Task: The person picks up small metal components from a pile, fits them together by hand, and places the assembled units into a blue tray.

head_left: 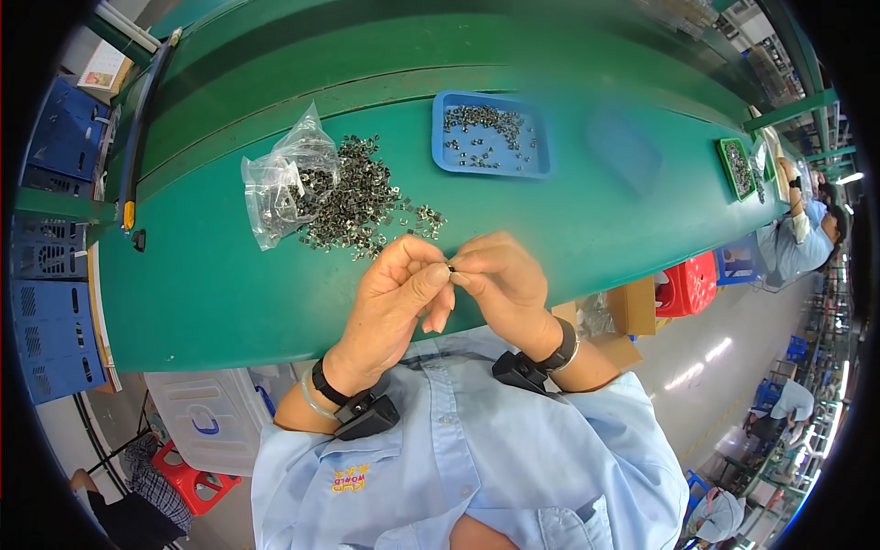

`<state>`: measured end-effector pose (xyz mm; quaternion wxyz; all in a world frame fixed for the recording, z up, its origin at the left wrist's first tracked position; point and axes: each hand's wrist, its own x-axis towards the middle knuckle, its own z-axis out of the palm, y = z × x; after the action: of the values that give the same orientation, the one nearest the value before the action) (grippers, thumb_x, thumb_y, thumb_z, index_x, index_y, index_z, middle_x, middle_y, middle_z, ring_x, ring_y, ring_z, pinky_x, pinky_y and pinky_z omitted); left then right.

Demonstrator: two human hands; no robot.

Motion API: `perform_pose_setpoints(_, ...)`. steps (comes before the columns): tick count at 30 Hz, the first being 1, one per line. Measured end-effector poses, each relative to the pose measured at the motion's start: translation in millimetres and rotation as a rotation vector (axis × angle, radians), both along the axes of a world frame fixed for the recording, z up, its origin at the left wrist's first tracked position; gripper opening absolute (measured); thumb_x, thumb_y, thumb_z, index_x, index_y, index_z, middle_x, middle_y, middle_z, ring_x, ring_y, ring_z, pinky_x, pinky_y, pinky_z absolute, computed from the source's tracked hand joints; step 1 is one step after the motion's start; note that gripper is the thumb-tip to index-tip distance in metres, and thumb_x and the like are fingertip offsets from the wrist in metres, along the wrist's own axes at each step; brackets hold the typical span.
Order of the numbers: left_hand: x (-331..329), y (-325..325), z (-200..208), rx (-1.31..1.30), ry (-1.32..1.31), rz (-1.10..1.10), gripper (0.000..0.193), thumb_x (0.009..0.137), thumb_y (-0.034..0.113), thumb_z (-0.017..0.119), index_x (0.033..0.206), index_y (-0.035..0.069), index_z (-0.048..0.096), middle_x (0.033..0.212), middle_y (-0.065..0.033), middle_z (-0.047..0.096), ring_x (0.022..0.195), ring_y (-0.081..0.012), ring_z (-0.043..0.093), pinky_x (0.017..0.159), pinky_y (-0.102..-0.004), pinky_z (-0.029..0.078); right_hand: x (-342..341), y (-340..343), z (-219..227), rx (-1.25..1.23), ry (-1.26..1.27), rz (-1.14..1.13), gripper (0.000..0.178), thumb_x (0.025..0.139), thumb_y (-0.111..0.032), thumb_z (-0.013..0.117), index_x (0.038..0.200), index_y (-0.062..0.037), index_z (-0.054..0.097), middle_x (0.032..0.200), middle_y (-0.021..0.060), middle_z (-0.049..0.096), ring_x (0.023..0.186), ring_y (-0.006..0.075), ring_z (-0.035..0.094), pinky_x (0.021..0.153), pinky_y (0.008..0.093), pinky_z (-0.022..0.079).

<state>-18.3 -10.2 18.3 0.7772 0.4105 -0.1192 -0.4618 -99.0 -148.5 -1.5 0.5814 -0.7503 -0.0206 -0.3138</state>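
My left hand [401,291] and my right hand [502,280] meet over the front of the green bench, thumbs and forefingers pinched together on one small dark metal part [450,269]. Fingertips cover most of it, so its exact kind does not show. Just beyond my left hand lies a loose pile of small black and silver metal parts [353,197]. Part of that pile spills from a clear plastic bag [291,179]. Farther back, a shallow blue tray [490,163] holds many similar small parts, bunched toward its far side.
The green bench [229,312] curves along in front of me. A green tray of parts [736,169] stands at its far right, near another person in blue [796,240]. Below are a red stool [687,284], cardboard boxes [632,307] and a clear lidded bin [206,417]. Blue crates [60,339] stand left.
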Motion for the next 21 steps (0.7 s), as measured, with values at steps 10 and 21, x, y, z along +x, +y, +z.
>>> perform_pose_setpoints(10, 10.6, -0.2, 8.2, -0.052, 0.154, -0.152, 0.015, 0.095, 0.021, 0.053, 0.095, 0.007, 0.051, 0.067, -0.0040, 0.056, 0.052, -0.0100, 0.050, 0.046, -0.0220, 0.039, -1.2, -4.7, -3.2, 0.083, 0.004, 0.068, 0.011, 0.082, -0.001, 0.066, 0.090, -0.0048, 0.061, 0.087, 0.0081, 0.061, 0.080, 0.0196, 0.058, 0.070, 0.0302, 0.047)
perform_pose_setpoints(21, 7.9, 0.3, 7.5, -0.037, 0.145, -0.166, 0.018, 0.095, 0.024, 0.055, 0.091, 0.006, 0.052, 0.063, -0.0029, 0.053, 0.051, -0.0101, 0.049, 0.045, -0.0225, 0.039, -1.8, -3.6, -5.6, 0.112, 0.012, 0.090, 0.011, 0.082, -0.001, 0.066, 0.091, -0.0043, 0.061, 0.088, 0.0087, 0.060, 0.082, 0.0204, 0.059, 0.070, 0.0305, 0.048)
